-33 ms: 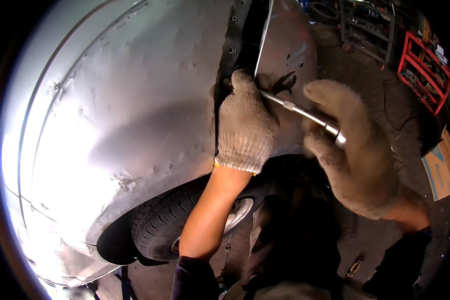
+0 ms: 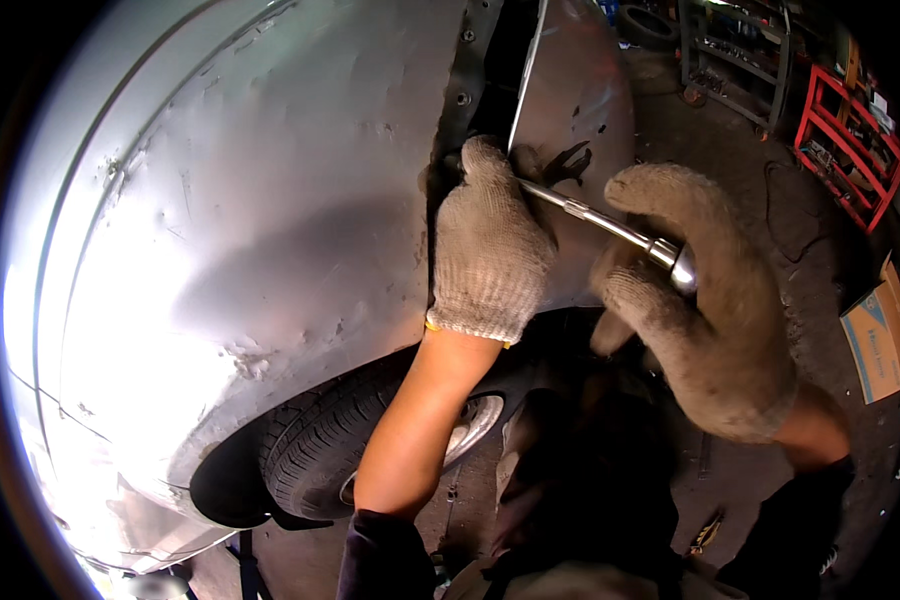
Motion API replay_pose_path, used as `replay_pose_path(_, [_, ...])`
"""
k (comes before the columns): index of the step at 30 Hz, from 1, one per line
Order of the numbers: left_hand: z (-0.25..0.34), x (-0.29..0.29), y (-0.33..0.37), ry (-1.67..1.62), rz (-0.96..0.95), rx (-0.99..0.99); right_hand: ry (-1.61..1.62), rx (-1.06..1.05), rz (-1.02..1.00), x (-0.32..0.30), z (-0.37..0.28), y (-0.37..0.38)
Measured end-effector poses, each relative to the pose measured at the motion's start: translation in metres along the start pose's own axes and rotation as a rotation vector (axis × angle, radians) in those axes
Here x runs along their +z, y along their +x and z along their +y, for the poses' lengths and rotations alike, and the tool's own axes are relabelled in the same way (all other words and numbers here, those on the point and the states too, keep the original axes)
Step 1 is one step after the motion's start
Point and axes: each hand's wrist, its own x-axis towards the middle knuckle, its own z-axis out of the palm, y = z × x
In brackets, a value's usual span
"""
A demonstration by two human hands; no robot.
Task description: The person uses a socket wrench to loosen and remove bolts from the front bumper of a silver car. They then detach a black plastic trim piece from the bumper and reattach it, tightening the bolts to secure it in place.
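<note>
My gloved left hand (image 2: 490, 240) is closed around the far end of a shiny metal socket wrench (image 2: 595, 217), at a dark gap beside a dented silver car body panel (image 2: 300, 180). The wrench's working end is hidden by that hand and the gap. The handle slants down to the right, and its thick rounded end lies by the palm of my gloved right hand (image 2: 710, 300). That hand is cupped, fingers and thumb apart, not wrapped round the handle. A second silver panel (image 2: 585, 90) stands right of the gap.
Below the panel, a tyre (image 2: 320, 450) sits in the wheel arch. On the floor at right are a cardboard box (image 2: 880, 335), a red metal rack (image 2: 850, 150) and a grey shelf cart (image 2: 735, 60). A loose tyre (image 2: 650, 25) lies at the back. Bolts show along the panel edge.
My right hand, blurred before, is now sharper and slightly lower and to the left, with more of the wrench's thick end showing. My left hand has hardly moved.
</note>
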Motion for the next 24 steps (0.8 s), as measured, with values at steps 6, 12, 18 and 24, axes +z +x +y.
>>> replay_pose_path(6, [0.002, -0.003, 0.003, 0.031, 0.016, 0.044, 0.132, 0.096, -0.161, -0.016, -0.013, 0.000])
replay_pose_path(12, [0.000, -0.004, 0.002, -0.114, -0.064, -0.070, -1.256, -0.641, -0.172, -0.021, -0.016, 0.017])
replay_pose_path(18, [-0.004, -0.002, 0.003, 0.000, -0.018, -0.032, 0.559, 0.439, -0.159, -0.023, -0.030, 0.007])
replay_pose_path(24, [-0.004, -0.001, 0.004, -0.085, -0.020, -0.066, -0.079, 0.104, -0.288, -0.026, -0.026, 0.017])
